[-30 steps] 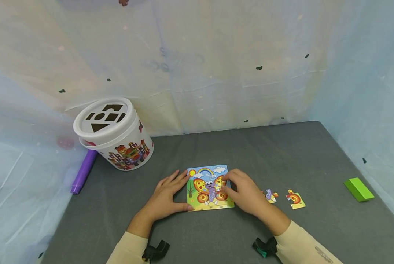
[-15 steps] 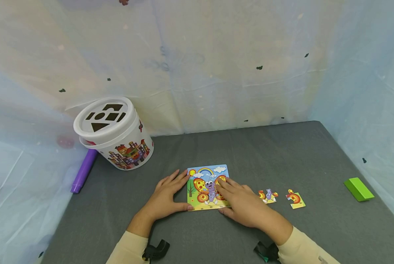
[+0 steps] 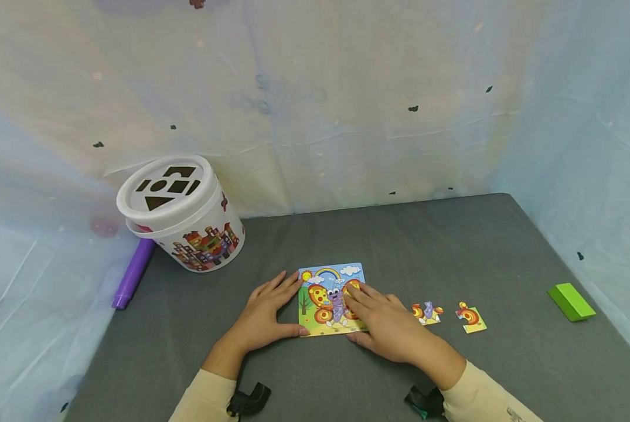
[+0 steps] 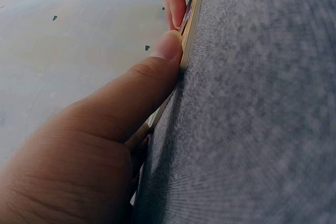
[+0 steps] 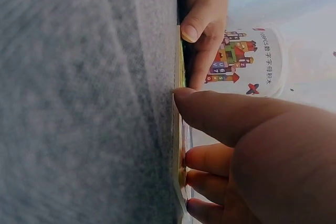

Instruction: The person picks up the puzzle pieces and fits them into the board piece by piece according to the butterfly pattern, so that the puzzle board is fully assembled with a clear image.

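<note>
A square jigsaw puzzle [image 3: 320, 316] with a cartoon butterfly, sun and rainbow lies flat on the grey table. Along its left side my left hand [image 3: 267, 310] rests with fingers extended, fingertips at the upper left edge and thumb at the lower left corner. The fingers of my right hand [image 3: 388, 325] lie across the picture's right part, hiding much of that wing; its thumb touches near the bottom edge. In the right wrist view, the fingertips [image 5: 197, 178] press on the puzzle's face. Two loose puzzle pieces [image 3: 427, 313] lie to the right of that hand.
A white bucket [image 3: 188, 217] with shape cut-outs in its lid stands at the back left, with a purple tube-like object [image 3: 134, 274] beside it. A green block [image 3: 572, 302] is near the table's right edge. Pale sheeting [image 3: 315, 117] rises behind the table.
My right hand has gone from pinching at the butterfly's right wing to lying with its fingers extended over it, thumb moved to the bottom edge. The left hand has stayed put.
</note>
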`<state>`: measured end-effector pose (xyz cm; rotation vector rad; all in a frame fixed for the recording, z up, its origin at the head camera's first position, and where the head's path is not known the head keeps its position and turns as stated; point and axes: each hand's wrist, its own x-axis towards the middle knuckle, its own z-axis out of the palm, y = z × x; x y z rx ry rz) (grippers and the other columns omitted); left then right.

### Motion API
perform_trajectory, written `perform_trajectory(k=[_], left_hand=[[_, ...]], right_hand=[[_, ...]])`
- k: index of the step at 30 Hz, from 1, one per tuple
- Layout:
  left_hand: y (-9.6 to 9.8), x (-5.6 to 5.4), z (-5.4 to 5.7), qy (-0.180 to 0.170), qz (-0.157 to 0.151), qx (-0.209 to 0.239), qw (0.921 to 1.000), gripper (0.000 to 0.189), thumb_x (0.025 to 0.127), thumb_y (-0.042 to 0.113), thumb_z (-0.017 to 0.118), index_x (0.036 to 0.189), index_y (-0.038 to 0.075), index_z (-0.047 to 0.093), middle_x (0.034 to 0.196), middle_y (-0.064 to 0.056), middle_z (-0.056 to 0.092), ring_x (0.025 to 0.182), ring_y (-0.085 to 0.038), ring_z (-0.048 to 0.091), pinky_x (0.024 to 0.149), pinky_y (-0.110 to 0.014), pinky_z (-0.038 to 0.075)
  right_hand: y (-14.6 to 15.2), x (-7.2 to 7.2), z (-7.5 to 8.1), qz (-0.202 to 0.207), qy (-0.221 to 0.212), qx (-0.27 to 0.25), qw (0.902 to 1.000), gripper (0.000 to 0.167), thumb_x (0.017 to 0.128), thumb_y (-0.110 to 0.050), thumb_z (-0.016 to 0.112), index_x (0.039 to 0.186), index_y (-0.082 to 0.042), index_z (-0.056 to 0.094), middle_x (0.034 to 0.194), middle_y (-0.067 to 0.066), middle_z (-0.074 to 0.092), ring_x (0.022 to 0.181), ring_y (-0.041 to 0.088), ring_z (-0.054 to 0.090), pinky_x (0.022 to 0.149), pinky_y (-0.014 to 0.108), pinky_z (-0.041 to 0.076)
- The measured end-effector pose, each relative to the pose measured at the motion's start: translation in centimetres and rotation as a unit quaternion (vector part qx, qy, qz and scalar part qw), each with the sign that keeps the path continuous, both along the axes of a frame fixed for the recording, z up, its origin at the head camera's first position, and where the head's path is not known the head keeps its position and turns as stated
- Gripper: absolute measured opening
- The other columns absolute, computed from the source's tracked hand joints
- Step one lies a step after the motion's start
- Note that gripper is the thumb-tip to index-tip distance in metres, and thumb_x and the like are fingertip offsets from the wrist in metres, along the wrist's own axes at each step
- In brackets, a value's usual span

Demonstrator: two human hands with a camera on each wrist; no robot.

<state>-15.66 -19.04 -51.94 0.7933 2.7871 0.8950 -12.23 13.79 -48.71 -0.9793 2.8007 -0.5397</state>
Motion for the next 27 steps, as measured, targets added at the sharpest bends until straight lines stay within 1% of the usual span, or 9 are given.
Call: perform_trajectory(k=[8, 11, 14, 17, 21, 24, 25, 27], left_hand=[[-0.1, 0.0, 0.0, -0.003, -0.001, -0.002, 1.0000, 0.111, 0.084, 0.068, 0.086, 0.171, 0.019, 0.039, 0.177, 0.003, 0.028, 0.165, -0.028, 0.015, 0.125, -0.064, 0.011], [-0.2, 0.0, 0.1, -0.006, 0.001, -0.005, 1.0000, 0.111, 0.084, 0.067, 0.087, 0.172, 0.019, 0.038, 0.177, 0.003, 0.028, 0.165, -0.028, 0.015, 0.125, -0.064, 0.011], [-0.2, 0.1, 0.0, -0.007, 0.002, -0.009, 0.9999, 0.111, 0.084, 0.068, 0.086, 0.172, 0.020, 0.037, 0.177, 0.004, 0.027, 0.165, -0.027, 0.015, 0.125, -0.063, 0.011], [-0.2, 0.1, 0.0, -0.009, 0.002, -0.013, 0.9999, 0.111, 0.085, 0.070, 0.085, 0.172, 0.021, 0.037, 0.178, 0.005, 0.026, 0.165, -0.026, 0.014, 0.126, -0.063, 0.011], [-0.2, 0.0, 0.0, -0.012, 0.003, -0.012, 0.9999, 0.111, 0.084, 0.071, 0.084, 0.172, 0.022, 0.036, 0.178, 0.006, 0.025, 0.165, -0.024, 0.013, 0.126, -0.062, 0.010], [-0.1, 0.0, 0.0, -0.009, 0.001, -0.009, 0.9999, 0.112, 0.084, 0.071, 0.084, 0.172, 0.021, 0.036, 0.178, 0.006, 0.026, 0.165, -0.025, 0.013, 0.126, -0.062, 0.010], [-0.1, 0.0, 0.0, -0.007, 0.000, -0.010, 0.9999, 0.112, 0.085, 0.071, 0.084, 0.172, 0.021, 0.036, 0.178, 0.006, 0.026, 0.165, -0.025, 0.013, 0.125, -0.063, 0.011], [-0.1, -0.1, 0.1, -0.007, -0.001, -0.008, 0.9999, 0.112, 0.085, 0.071, 0.084, 0.172, 0.021, 0.037, 0.178, 0.005, 0.026, 0.165, -0.026, 0.014, 0.125, -0.063, 0.011]], right_hand=[[0.0, 0.0, -0.3, 0.001, 0.002, -0.007, 1.0000, 0.072, 0.105, -0.043, 0.075, 0.163, -0.006, 0.053, 0.173, 0.013, 0.037, 0.159, 0.035, 0.031, 0.110, 0.061, 0.042], [0.0, 0.0, -0.6, -0.001, -0.001, -0.015, 0.9999, 0.074, 0.105, -0.045, 0.074, 0.165, -0.008, 0.050, 0.174, 0.012, 0.035, 0.160, 0.034, 0.029, 0.111, 0.062, 0.040], [0.0, 0.1, -1.0, -0.001, -0.013, -0.039, 0.9991, 0.078, 0.106, -0.048, 0.072, 0.169, -0.010, 0.045, 0.176, 0.011, 0.031, 0.162, 0.034, 0.025, 0.113, 0.063, 0.037], [0.0, 0.4, -1.2, 0.000, -0.023, -0.077, 0.9968, 0.079, 0.106, -0.051, 0.070, 0.170, -0.014, 0.042, 0.178, 0.010, 0.027, 0.162, 0.034, 0.025, 0.115, 0.065, 0.035], [0.4, 0.9, -1.3, -0.009, -0.037, -0.149, 0.9881, 0.075, 0.106, -0.054, 0.069, 0.168, -0.017, 0.048, 0.178, 0.008, 0.028, 0.159, 0.034, 0.032, 0.113, 0.074, 0.034], [1.0, 1.3, -1.2, -0.023, -0.048, -0.211, 0.9761, 0.069, 0.107, -0.048, 0.071, 0.165, -0.016, 0.052, 0.175, 0.007, 0.034, 0.157, 0.034, 0.035, 0.112, 0.079, 0.031], [1.3, 1.4, -1.1, -0.026, -0.049, -0.232, 0.9712, 0.066, 0.107, -0.044, 0.072, 0.164, -0.016, 0.053, 0.174, 0.007, 0.036, 0.156, 0.034, 0.036, 0.113, 0.078, 0.031], [1.9, 1.4, -1.2, -0.029, -0.049, -0.278, 0.9590, 0.060, 0.108, -0.032, 0.073, 0.163, -0.016, 0.054, 0.170, 0.008, 0.043, 0.154, 0.033, 0.041, 0.114, 0.070, 0.038]])
